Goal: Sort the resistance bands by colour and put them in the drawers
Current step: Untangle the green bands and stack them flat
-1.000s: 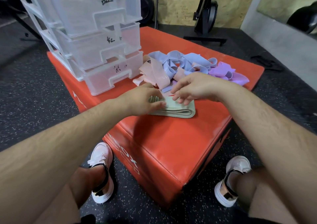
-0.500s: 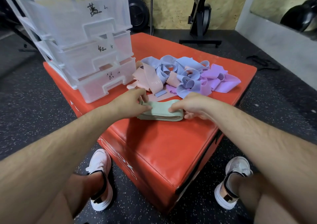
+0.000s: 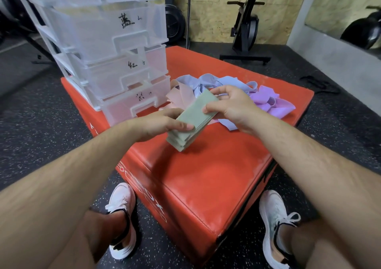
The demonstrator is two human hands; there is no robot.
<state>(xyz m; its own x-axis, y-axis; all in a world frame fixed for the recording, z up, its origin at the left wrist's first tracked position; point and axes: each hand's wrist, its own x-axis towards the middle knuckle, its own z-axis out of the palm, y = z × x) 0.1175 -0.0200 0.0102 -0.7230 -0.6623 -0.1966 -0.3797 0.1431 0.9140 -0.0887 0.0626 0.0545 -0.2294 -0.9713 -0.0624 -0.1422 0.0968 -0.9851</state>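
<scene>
At the far left a stack of clear drawers (image 3: 107,41) stands on the red box (image 3: 206,176). All the drawers look closed, and each front carries a handwritten mark. Just right of the lowest drawer, the left hand (image 3: 160,124) grasps the near, lower end of the folded green bands (image 3: 195,120), with its thumb lying on top. The bundle is held over the box. Its long axis runs from near-left and low to far-right and high, so it tilts up and away from the person. Whether its low end touches the box cannot be told. The right hand (image 3: 231,107) has its grip pinched on the far, upper end. Behind and to the right of that hand lies the loose pile (image 3: 274,103) of pink, blue and purple bands.

The drawers lie to the left of the bundle, and the left hand is the nearer one to them. The move therefore likely turns on the right grip keeping the bundle. That would free the left hand to pull a drawer open.
</scene>
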